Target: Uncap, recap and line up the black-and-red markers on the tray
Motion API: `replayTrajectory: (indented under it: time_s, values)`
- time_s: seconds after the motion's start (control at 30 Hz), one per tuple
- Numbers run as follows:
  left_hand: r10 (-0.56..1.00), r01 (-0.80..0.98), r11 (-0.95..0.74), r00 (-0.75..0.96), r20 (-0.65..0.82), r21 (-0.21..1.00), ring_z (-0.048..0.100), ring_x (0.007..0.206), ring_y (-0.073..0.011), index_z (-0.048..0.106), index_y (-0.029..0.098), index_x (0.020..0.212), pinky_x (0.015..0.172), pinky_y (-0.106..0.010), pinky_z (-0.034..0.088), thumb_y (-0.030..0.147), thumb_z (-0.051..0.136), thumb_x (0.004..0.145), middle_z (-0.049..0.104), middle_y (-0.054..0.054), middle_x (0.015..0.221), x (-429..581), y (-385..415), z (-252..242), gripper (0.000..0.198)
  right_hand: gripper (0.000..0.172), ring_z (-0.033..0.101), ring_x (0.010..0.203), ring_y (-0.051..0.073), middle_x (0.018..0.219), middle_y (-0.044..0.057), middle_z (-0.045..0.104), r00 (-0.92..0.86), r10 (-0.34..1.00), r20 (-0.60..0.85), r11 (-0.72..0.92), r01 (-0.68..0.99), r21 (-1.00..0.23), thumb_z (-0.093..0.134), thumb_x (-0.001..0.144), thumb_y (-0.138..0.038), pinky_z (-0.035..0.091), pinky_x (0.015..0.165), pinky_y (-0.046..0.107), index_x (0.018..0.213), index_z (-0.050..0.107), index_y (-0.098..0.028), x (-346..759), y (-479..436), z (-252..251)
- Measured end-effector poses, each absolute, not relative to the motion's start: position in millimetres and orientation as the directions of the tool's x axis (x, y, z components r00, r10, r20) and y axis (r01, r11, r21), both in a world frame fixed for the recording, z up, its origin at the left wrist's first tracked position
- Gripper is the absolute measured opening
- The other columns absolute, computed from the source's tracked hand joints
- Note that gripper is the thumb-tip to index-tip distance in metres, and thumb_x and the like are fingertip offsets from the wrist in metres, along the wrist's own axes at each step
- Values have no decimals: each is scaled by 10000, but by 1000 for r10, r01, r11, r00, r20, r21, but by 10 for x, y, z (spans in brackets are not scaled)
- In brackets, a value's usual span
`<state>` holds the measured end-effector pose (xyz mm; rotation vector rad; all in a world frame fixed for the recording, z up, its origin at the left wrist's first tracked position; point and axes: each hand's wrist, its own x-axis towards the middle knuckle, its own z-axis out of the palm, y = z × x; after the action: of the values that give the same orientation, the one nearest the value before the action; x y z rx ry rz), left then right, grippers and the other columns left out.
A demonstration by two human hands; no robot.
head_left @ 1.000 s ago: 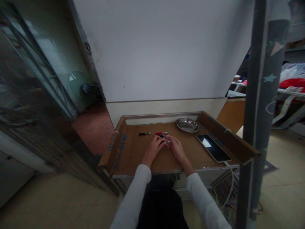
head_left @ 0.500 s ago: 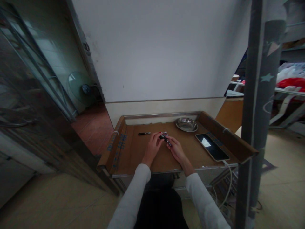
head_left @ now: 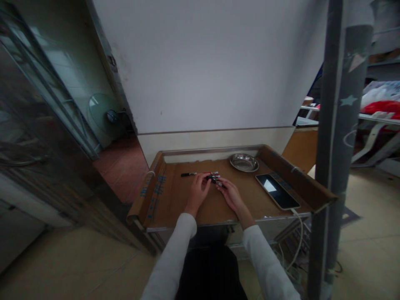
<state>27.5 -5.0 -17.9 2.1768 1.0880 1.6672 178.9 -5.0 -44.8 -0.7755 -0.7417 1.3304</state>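
My left hand point(head_left: 199, 191) has its thumb and fingers closed on one end of a small black-and-silver pen-like thing point(head_left: 213, 178), just above the cardboard. My right hand point(head_left: 230, 194) pinches its other end; the fingers partly hide it, and its exact kind is too small to make out. Just beyond my fingertips lies a slim red-and-silver stick point(head_left: 212, 173), partly covered by my left hand. A black stick with a silver end point(head_left: 188, 174) lies to the left of it.
The cardboard-lined tray table point(head_left: 175, 204) has raised side flaps. On it are a round metal dish point(head_left: 244, 162) at the back right and a phone point(head_left: 277, 191) with a white cable point(head_left: 301, 237) hanging off the front. A grey post point(head_left: 337, 146) stands right.
The black-and-silver thing has turned from slanting to nearly level between my hands. My hands have shifted slightly, and more of the red-and-silver stick shows.
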Motion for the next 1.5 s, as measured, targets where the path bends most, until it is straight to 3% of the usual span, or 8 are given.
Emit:
replayTrajectory:
  time_s: [0.27,0.63,0.77,0.93,1.03,1.13,1.33,1.5]
  values:
    - [659,429,-680,1,752,595,581,858,-130,566,196,1027,773,-279,510,256,465,893,571,-54,964,245,-35,-172,178,181,639,808,150,945,35,688,142,988,65,133,-551,-824,723,621,-293,525,811,291,769,704,-192,1785,-34,-475]
    - [677,440,-647,-43,735,623,565,882,-140,587,198,993,792,-292,497,244,462,888,555,-54,960,225,-40,-159,170,259,650,814,155,871,34,701,191,979,73,164,-521,-838,775,568,-272,513,861,329,795,688,-180,1772,-18,-486]
    - [723,405,-645,46,690,649,569,866,-137,596,197,938,769,-277,497,208,486,865,562,-41,924,239,-7,-182,133,329,648,785,159,809,30,694,379,920,95,276,-459,-844,790,533,-312,510,841,343,803,660,-175,1812,25,-529]
    - [796,420,-605,328,509,676,572,755,-117,606,190,863,726,-254,490,188,515,837,567,-24,887,251,38,-249,95,371,626,716,156,783,36,676,591,787,179,385,-242,-891,752,569,-390,509,762,343,833,625,-162,1890,46,-553]
    - [786,492,-618,406,467,613,572,831,-138,606,201,870,798,-280,471,186,518,838,576,-22,915,240,44,-266,95,329,625,762,168,824,58,679,527,796,299,384,-57,-922,701,640,-410,497,770,340,838,622,-160,1881,23,-522]
    - [791,594,-605,372,485,530,554,926,-173,597,201,878,864,-327,443,176,513,841,584,-31,937,230,55,-272,94,258,628,806,177,835,61,684,371,841,395,397,74,-915,657,686,-398,489,790,333,811,629,-174,1827,4,-484]
    - [812,735,-515,255,524,441,546,937,-188,588,194,903,874,-364,444,96,441,847,564,-51,934,225,95,-316,185,144,609,791,178,836,25,688,57,896,439,404,300,-864,609,687,-230,465,791,336,815,675,-221,1746,-9,-490]
    - [797,745,-509,218,564,431,545,930,-195,588,189,919,869,-373,453,83,427,842,549,-61,928,229,89,-317,207,200,585,803,190,868,32,674,63,879,473,399,447,-801,595,663,-154,442,804,354,837,666,-225,1767,-11,-515]
